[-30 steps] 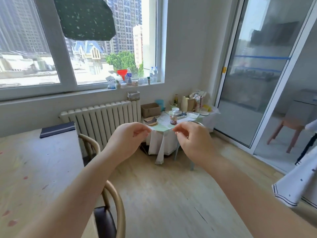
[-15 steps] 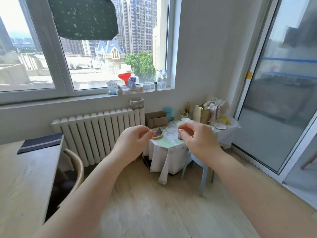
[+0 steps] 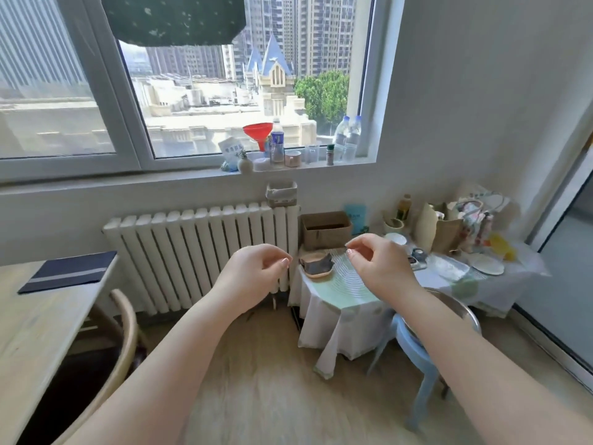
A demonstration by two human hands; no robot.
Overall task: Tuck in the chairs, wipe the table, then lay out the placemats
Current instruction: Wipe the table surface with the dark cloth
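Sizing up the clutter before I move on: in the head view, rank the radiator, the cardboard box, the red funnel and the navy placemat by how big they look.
1. radiator, clearly largest
2. navy placemat, though it lies flat and foreshortened
3. cardboard box, not far behind the placemat
4. red funnel, smallest, but also farthest away

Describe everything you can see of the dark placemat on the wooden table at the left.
The dark placemat is a navy rectangle, apparently fabric, with one pale grey stripe running along its length. It lies flat near the far edge of the light wooden table, close to the wall and left of the white radiator. Whether it is folded cannot be told. Nothing rests on it and neither hand touches it; both the left hand and right hand are raised well to its right.
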